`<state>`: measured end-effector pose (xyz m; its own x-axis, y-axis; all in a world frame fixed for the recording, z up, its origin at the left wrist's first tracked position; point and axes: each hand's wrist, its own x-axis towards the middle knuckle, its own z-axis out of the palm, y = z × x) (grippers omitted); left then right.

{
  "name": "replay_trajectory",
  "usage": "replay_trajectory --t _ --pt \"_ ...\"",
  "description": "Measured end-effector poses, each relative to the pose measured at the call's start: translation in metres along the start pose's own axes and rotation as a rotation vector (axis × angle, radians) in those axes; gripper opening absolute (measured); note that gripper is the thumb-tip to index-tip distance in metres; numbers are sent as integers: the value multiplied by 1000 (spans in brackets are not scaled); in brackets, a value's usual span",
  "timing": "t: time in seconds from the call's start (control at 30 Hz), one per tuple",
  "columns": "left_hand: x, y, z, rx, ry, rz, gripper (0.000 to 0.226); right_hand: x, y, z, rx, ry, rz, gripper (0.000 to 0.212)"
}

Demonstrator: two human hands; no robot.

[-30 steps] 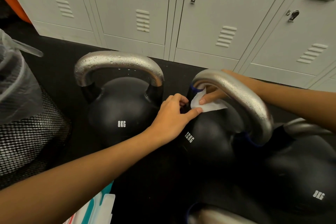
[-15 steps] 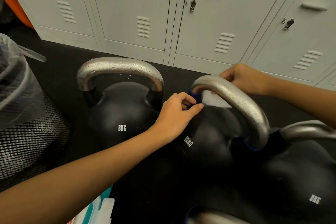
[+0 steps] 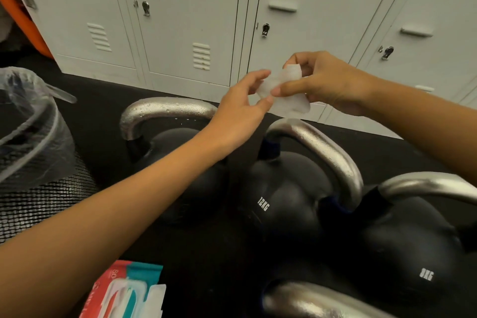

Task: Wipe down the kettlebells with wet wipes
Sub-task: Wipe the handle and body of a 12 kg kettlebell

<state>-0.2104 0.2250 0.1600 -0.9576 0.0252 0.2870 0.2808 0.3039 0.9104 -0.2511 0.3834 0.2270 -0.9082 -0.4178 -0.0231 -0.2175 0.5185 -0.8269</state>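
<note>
1. A crumpled white wet wipe (image 3: pixel 284 93) hangs in the air at the upper centre of the frame, above the kettlebells and in front of the locker doors.
2. The right hand (image 3: pixel 327 82) pinches the wipe's upper part between thumb and curled fingers.
3. The left hand (image 3: pixel 240 111) reaches in from the lower left and pinches the wipe's left edge between thumb and forefinger; its other fingers are loosely spread.
4. Directly below the hands stands the black 12KG kettlebell (image 3: pixel 286 204), its silver handle arching toward the right of centre.
5. To its left, partly behind the left forearm, sits a second black kettlebell (image 3: pixel 167 113) whose silver handle is beaded with droplets.
6. At the lower right stands an 8KG kettlebell (image 3: pixel 413 253), just beside the 12KG one; another silver handle (image 3: pixel 309 299) shows at the bottom edge.
7. A red and teal wipes pack (image 3: pixel 129 289), flap open, lies at the bottom left.
8. A black mesh bin (image 3: pixel 38 188) lined with a clear bag stands at the left edge.
9. Grey lockers (image 3: pixel 180 20) fill the top of the frame above the black floor (image 3: pixel 90 100).
</note>
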Motion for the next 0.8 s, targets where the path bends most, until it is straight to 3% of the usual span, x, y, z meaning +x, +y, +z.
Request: replay_trajectory --t 0.17,0.3,0.43,0.57,0.67,0.8 --pt "-6 0 -10 -162 -12 -24 12 -12 -7 4 238 45 89 36" --pt "-11 -4 -18 -278 58 -90 8 -31 -9 13 288 130 52 36" --pt "-20 -10 -24 -186 19 -45 10 -60 -8 33 80 165 13 31" --pt "-35 -22 -24 -19 -64 -15 12 -75 -12 47 -365 24 80 16" --pt "-41 -33 -27 89 -105 25 15 -78 -9 63 -155 3 274 9" --pt "-41 -43 -28 230 -127 108 18 -78 7 104 328 281 656 8"
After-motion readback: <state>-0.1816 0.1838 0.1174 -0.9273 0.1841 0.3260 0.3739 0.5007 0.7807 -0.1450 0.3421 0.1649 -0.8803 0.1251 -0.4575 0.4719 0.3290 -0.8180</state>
